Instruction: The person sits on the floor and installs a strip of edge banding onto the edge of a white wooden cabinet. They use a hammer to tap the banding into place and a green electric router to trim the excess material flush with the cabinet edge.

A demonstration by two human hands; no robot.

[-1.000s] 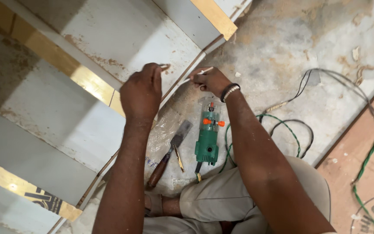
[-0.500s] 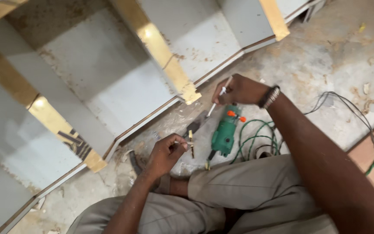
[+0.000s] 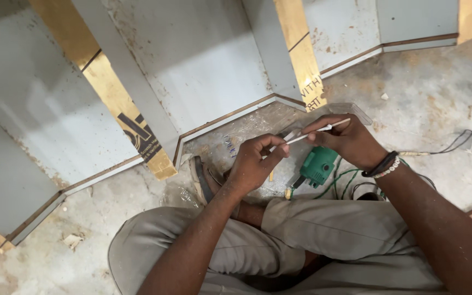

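My right hand (image 3: 346, 141) pinches a thin white pencil-like stick (image 3: 323, 129), held nearly level above my lap. My left hand (image 3: 255, 164) meets it from the left, its fingertips closed around the stick's near end; what else they hold is too small to tell. Just below both hands a green power drill (image 3: 317, 167) lies on the concrete floor, partly hidden by my right hand. I sit cross-legged in grey trousers, and my sandalled foot (image 3: 203, 177) shows beside the left wrist.
A white panelled cabinet carcass (image 3: 203, 65) with yellow wooden edges (image 3: 121, 112) stands close in front. Green and black cables (image 3: 350, 180) trail to the right over the dusty floor (image 3: 432, 104). A clear plastic piece (image 3: 356, 112) lies behind my right hand.
My left hand rose from the floor beside the drill and joined my right hand at the stick. The view swung left and tilted, and the cabinet now fills the upper frame.
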